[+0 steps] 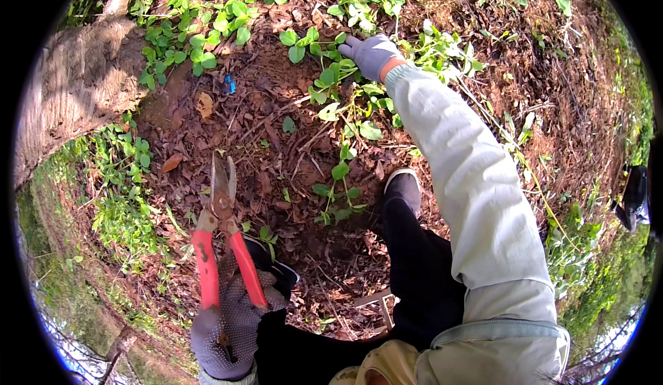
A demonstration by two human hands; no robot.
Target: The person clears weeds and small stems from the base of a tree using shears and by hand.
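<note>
My left hand (228, 323), in a dotted grey work glove, grips a pair of pruning shears (222, 203) with red handles; the blades point up and away from me, slightly parted. My right hand (372, 56), also gloved in grey, reaches out to the leafy green vines (331, 77) on the ground. Its fingers touch the leaves, but whether they pinch a stem cannot be told. More cut or loose-looking greenery (440, 48) lies just right of that hand. A trailing vine (340, 172) runs down toward my shoes.
A thick tree trunk (77, 90) stands at the left. Brown leaf litter and twigs cover the soil, with a small blue scrap (229, 84) among them. My shoe (403, 188) is beside the vine. A dark object (634, 198) shows at the far right rim.
</note>
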